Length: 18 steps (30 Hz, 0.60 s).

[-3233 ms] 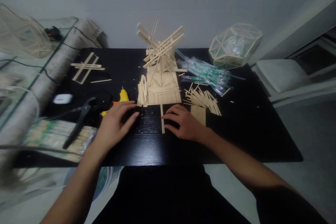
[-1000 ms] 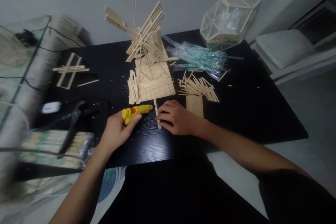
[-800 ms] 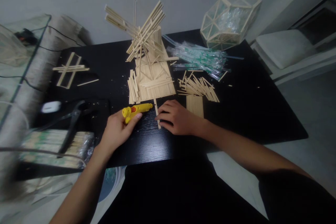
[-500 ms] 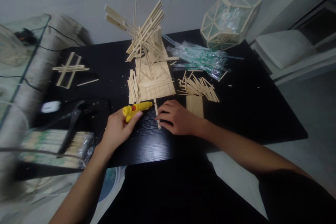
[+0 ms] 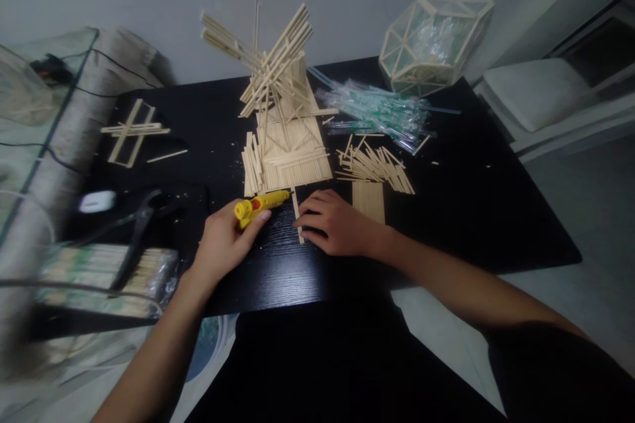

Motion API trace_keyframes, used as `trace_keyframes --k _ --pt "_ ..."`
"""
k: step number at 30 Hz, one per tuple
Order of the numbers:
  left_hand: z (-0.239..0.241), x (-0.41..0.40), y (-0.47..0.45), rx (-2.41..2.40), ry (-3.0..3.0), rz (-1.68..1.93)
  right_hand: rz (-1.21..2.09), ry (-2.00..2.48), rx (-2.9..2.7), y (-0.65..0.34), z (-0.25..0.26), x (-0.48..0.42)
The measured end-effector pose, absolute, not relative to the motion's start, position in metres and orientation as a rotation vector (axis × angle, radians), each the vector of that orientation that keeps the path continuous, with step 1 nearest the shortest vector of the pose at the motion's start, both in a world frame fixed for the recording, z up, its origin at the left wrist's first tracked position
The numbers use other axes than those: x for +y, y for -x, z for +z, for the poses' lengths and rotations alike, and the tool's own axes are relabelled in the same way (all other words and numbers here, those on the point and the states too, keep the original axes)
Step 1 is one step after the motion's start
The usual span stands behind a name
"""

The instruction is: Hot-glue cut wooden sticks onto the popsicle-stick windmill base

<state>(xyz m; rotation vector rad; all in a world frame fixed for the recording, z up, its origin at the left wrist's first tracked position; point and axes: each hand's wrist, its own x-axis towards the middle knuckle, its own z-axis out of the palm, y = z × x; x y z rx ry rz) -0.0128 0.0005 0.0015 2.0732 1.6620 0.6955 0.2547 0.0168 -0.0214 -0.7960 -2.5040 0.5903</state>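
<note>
My left hand [image 5: 223, 241] is wrapped round a yellow hot glue gun [image 5: 265, 203], its nozzle pointing right at the upper end of a narrow wooden strip [image 5: 296, 211]. That strip lies on the black table, roughly pointing away from me. The fingertips of my right hand [image 5: 330, 221] are bent and closed against the strip's right side. Just beyond stands a windmill-like model made of wooden sticks [image 5: 295, 172], with crossed blades [image 5: 278, 69] at its top. Beside my right wrist is a flat panel of joined sticks [image 5: 368, 201], partly covered by the hand.
Loose short sticks [image 5: 380, 168] lie right of the model, more [image 5: 253, 165] on its left. Behind are plastic-wrapped glue sticks [image 5: 381, 109] and a glass polyhedron with wooden edges [image 5: 436, 36]. At left are a crossed stick frame [image 5: 131, 132], black pliers [image 5: 136, 231] and a white case [image 5: 96, 201].
</note>
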Motion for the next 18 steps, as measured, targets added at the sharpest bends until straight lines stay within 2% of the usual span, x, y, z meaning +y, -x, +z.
trace_keyframes --k 18 --pt "0.012 -0.009 0.017 1.618 -2.025 0.562 0.604 0.808 -2.514 -0.254 -0.021 0.016"
